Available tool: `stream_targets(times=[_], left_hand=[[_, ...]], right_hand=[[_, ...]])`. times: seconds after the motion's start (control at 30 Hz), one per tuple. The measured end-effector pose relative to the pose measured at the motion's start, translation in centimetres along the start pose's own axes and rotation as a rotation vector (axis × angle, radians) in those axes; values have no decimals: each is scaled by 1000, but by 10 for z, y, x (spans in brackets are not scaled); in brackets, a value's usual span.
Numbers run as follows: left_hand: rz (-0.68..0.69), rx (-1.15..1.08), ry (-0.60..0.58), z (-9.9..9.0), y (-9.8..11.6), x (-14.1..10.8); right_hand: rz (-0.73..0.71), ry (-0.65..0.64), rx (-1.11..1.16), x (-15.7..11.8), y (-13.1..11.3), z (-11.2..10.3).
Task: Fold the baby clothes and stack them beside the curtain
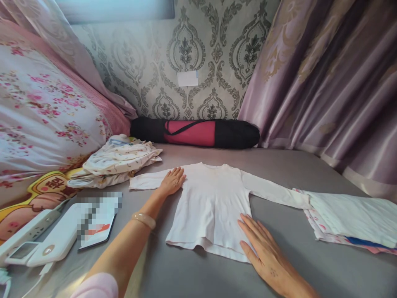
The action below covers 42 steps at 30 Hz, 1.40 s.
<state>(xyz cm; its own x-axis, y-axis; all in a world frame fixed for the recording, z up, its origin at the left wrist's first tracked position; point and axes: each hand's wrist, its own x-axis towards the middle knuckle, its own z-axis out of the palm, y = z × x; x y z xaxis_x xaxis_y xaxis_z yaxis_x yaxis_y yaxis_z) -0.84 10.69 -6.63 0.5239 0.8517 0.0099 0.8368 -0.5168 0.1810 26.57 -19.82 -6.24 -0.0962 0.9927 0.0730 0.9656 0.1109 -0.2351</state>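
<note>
A small white long-sleeved shirt (214, 203) lies spread flat, its neckline away from me and both sleeves stretched out sideways. My left hand (173, 181) rests flat on the sleeve at the left, near the shoulder, with a pale bangle on that wrist. Over the lower right side of the shirt, near the hem, my right hand (259, 244) lies with its fingers extended. The hem is a little wavy in the middle. At the right, the sleeve's cuff reaches a stack of folded clothes (356, 215), touching or overlapping its edge.
Patterned white clothes (120, 159) lie piled on the grey sheet (279, 165) at the left. Nearer me are a phone (102, 223), a white device (58, 236), a power strip (27, 234) and cables. A black and pink long bag (192, 133) lies along the wall.
</note>
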Motion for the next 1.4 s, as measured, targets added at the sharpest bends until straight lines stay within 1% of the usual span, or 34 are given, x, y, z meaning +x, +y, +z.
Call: stream_targets(times=[0.1,0.23,0.3,0.4,0.47,0.5,0.53,0.57,0.63,0.7,0.77,0.8,0.87,0.93,1.0,1.07,1.13,1.27,1.33,1.4], left_hand=[[-71,66,-16,-3,-18,-10],[-171,156,-6,-8,-52,-27],[-186,214,54,-10,-66,-37],[-165,289,229,-19,-74,-55],[-146,287,320,-28,-68,-69],[-144,254,329,-33,-62,-77],[-151,193,304,-39,-54,-86],[-167,102,250,-44,-45,-95],[-183,-146,58,-51,-23,-116],[-180,-366,-114,-54,-2,-138],[-173,-520,-215,-51,15,-160],[-171,-580,-236,-48,21,-169],[-169,-648,-219,-40,29,-182],[-162,-645,-159,-33,34,-189],[-144,-614,-123,-29,38,-192],[-140,-588,-112,-27,44,-192],[-163,-560,-78,-25,50,-192],[-234,-545,75,-21,60,-194],[-269,-617,117,-21,63,-195],[-296,-751,133,-21,64,-195]], right_hand=[[-9,13,-6,0,1,1],[-11,14,-3,1,-1,-1],[-16,13,12,1,-2,-4],[-8,-4,38,2,-5,-8],[5,-19,61,3,-7,-10],[8,-23,80,3,-7,-11],[12,-18,106,3,-8,-12],[17,-5,140,3,-8,-13],[39,40,220,1,-8,-16],[76,85,281,-2,-7,-22],[100,65,302,-8,-6,-31],[102,30,303,-11,-5,-36],[95,-60,309,-16,-5,-46],[97,-119,329,-20,-5,-53],[109,-141,352,-21,-6,-56],[96,-148,359,-21,-7,-57],[65,-139,350,-20,-9,-57],[-10,-69,357,-19,-12,-57],[-38,-11,379,-19,-12,-56],[-48,47,400,-19,-11,-53]])
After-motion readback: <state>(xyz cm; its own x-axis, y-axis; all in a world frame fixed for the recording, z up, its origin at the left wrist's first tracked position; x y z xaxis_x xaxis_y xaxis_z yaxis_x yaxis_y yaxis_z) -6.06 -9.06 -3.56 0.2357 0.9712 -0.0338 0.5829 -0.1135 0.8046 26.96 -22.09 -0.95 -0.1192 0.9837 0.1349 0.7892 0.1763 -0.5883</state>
